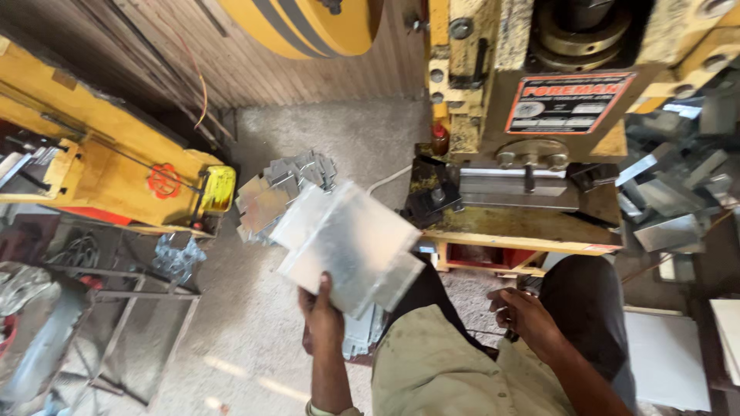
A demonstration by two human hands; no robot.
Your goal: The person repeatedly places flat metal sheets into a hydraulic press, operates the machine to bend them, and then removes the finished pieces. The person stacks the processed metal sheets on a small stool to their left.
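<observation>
Left hand (322,316): fingers grip a flat shiny notched sheet-metal blank (351,245), raised at centre.
Right hand (524,314): at 4 o'clock, fingers curled; contents unclear.
Yellow press machine (532,100): at 1 o'clock.
Pile of cut metal blanks (281,192): on the floor at 11 o'clock.

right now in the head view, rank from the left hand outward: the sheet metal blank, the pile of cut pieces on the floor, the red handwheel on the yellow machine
1. Sheet metal blank: held in the left hand, just above it.
2. Pile of cut metal pieces: on the floor beyond the blank, up and slightly left.
3. Red handwheel: on the yellow machine far to the left.
</observation>
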